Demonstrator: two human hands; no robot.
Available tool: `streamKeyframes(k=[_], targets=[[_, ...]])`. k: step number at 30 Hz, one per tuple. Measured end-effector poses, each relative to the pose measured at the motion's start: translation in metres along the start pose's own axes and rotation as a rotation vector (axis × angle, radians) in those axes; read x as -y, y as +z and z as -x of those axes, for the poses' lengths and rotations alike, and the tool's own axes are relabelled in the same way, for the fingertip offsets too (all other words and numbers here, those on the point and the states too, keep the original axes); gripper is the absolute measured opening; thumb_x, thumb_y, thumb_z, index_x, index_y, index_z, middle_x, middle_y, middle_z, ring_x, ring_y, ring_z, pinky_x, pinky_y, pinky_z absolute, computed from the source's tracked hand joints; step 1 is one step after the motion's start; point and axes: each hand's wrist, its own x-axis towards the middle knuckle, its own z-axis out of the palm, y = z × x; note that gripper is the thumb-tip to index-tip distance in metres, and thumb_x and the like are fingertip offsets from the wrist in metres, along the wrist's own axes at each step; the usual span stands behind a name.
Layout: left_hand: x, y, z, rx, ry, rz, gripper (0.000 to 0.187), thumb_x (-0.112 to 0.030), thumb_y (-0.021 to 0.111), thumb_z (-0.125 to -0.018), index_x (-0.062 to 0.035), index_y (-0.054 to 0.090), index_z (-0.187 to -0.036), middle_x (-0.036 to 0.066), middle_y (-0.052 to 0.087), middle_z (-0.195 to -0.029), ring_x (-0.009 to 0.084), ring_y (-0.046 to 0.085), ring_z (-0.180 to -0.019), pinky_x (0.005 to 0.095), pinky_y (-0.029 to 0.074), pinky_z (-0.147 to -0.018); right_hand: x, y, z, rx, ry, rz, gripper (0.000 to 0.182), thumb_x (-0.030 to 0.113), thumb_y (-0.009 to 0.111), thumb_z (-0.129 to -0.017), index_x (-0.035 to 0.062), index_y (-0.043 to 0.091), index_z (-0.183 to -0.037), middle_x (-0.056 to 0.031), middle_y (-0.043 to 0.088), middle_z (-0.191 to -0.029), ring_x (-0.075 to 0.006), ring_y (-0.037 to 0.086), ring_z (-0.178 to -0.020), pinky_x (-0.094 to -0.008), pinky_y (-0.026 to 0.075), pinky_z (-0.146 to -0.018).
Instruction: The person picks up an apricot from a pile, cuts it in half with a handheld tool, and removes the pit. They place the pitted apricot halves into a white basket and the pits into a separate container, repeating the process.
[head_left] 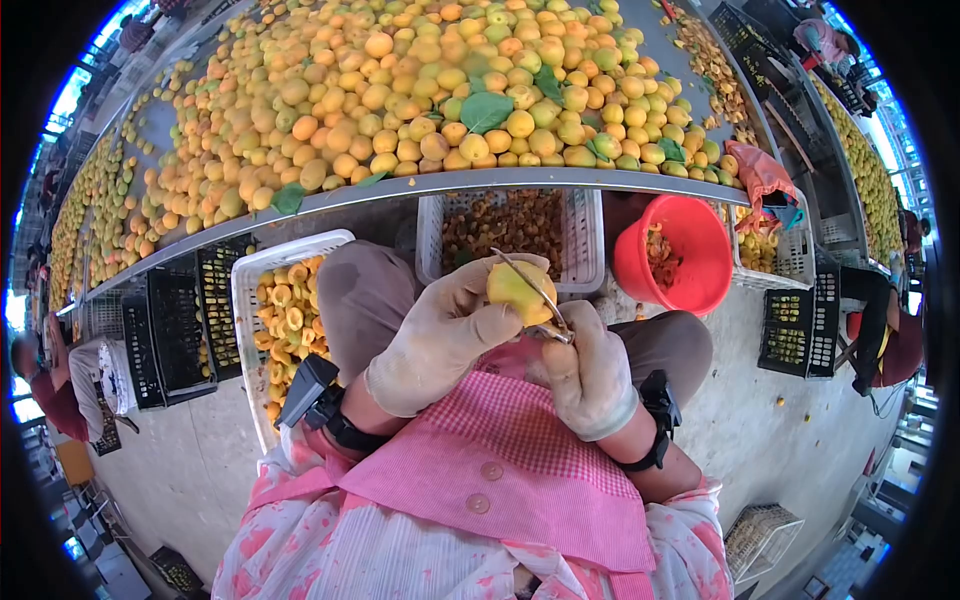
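Note:
My left hand (pixel 430 340), in a pale glove, is closed around a yellow-green apricot (pixel 512 296) in front of my chest. A knife (pixel 528 280) with a thin metal blade lies slantwise across the fruit. Its lower end is in my gloved right hand (pixel 585 385), whose fingers are wrapped round it just to the right of the apricot. Behind the hands stands a white crate (pixel 430 240) of brown scraps. To the left is another white crate (pixel 246 330), filled with halved apricots.
A metal table (pixel 480 180) ahead is heaped with whole apricots (pixel 400 90) and a few leaves. Below its edge, a red tub (pixel 632 255) holds scraps. Black crates (pixel 180 320) stand at left and right. Other people (pixel 895 340) sit at both sides.

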Motion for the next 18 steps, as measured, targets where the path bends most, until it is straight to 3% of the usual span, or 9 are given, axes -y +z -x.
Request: streamKeyframes(k=[2,4,8,10,14,16,18], targets=[[-0.010,0.004,0.003,-0.014,0.004,-0.106,0.066,-0.029,0.072,-0.088,0.0048,0.043,-0.137,0.005,0.060,-0.117,0.0117,0.055,-0.108,0.0267,0.043,-0.096,0.002,-0.004,0.000,0.006,-0.028,0.024,0.031,0.029,0.052,-0.098,-0.0001,0.049,-0.107,-0.0173,0.054,-0.062,-0.0409,0.058,-0.056,-0.0453,0.046,-0.051],[-0.021,0.008,0.004,-0.066,-0.051,-0.458,0.065,-0.029,0.071,-0.089,0.0047,0.043,-0.137,0.006,0.060,-0.118,0.0125,0.055,-0.110,0.0273,0.043,-0.098,0.006,-0.007,0.000,0.065,0.067,0.116,0.029,0.026,0.055,-0.096,0.0004,0.049,-0.108,-0.0176,0.054,-0.062,-0.0404,0.058,-0.056,-0.0454,0.046,-0.051],[-0.015,0.000,0.002,-0.096,-0.076,-0.545,0.058,-0.022,0.070,-0.090,0.0038,0.045,-0.136,0.005,0.060,-0.117,0.0113,0.055,-0.109,0.0262,0.043,-0.097,0.007,-0.004,-0.004,0.083,0.102,0.117,0.027,0.023,0.057,-0.094,0.0011,0.049,-0.108,-0.0180,0.055,-0.063,-0.0404,0.058,-0.057,-0.0459,0.046,-0.051],[-0.002,0.003,0.001,-0.076,0.020,-0.016,0.053,-0.010,0.067,-0.089,0.0026,0.045,-0.136,0.004,0.059,-0.116,0.0096,0.054,-0.106,0.0244,0.044,-0.093,0.001,0.002,-0.002,0.006,0.032,0.069,0.026,0.023,0.057,-0.095,0.0018,0.049,-0.107,-0.0180,0.055,-0.063,-0.0406,0.059,-0.057,-0.0463,0.046,-0.051],[0.000,0.009,0.001,-0.080,0.005,0.135,0.053,-0.009,0.067,-0.089,0.0023,0.045,-0.136,0.003,0.059,-0.116,0.0085,0.054,-0.105,0.0243,0.044,-0.093,0.001,0.004,-0.003,-0.046,0.005,0.081,0.027,0.025,0.056,-0.095,0.0022,0.049,-0.107,-0.0181,0.055,-0.063,-0.0411,0.059,-0.058,-0.0466,0.046,-0.051],[-0.014,0.009,0.004,-0.093,-0.011,-0.408,0.060,-0.022,0.071,-0.090,0.0029,0.044,-0.137,0.003,0.059,-0.118,0.0097,0.053,-0.109,0.0259,0.041,-0.097,0.007,-0.005,-0.003,0.063,0.091,0.061,0.029,0.028,0.054,-0.096,0.0018,0.049,-0.107,-0.0180,0.056,-0.064,-0.0414,0.059,-0.058,-0.0466,0.046,-0.051],[-0.015,0.006,0.003,-0.096,0.031,-0.586,0.055,-0.017,0.069,-0.090,0.0023,0.045,-0.136,0.002,0.059,-0.118,0.0091,0.054,-0.107,0.0259,0.043,-0.094,0.005,-0.006,-0.003,0.075,0.117,0.070,0.030,0.030,0.054,-0.096,0.0015,0.050,-0.107,-0.0179,0.057,-0.065,-0.0413,0.059,-0.058,-0.0463,0.046,-0.052]])
